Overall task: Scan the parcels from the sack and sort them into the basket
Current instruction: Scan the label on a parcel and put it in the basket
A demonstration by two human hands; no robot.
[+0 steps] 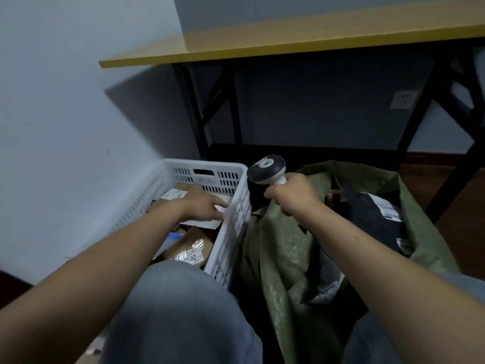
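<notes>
- Holding the white parcel (pixel 202 223) inside the basket (pixel 231 232), my left hand (pixel 207 206) pinches its edge beside the right wall; I should lay it flat on the boxes (pixel 191 248) before letting go.
- My right hand (pixel 291 195) is wrapped round the scanner (pixel 266 168) over the sack (pixel 283 245), where 1 dark parcel (pixel 372 214) waits.

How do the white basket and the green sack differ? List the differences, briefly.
The basket is rigid white slotted plastic; the sack is soft, crumpled green weave. The basket holds brown cardboard boxes; the sack shows a dark plastic mailer. The left hand reaches into the basket; the right hand grips a scanner over the sack. Both hold labelled parcels.
</notes>
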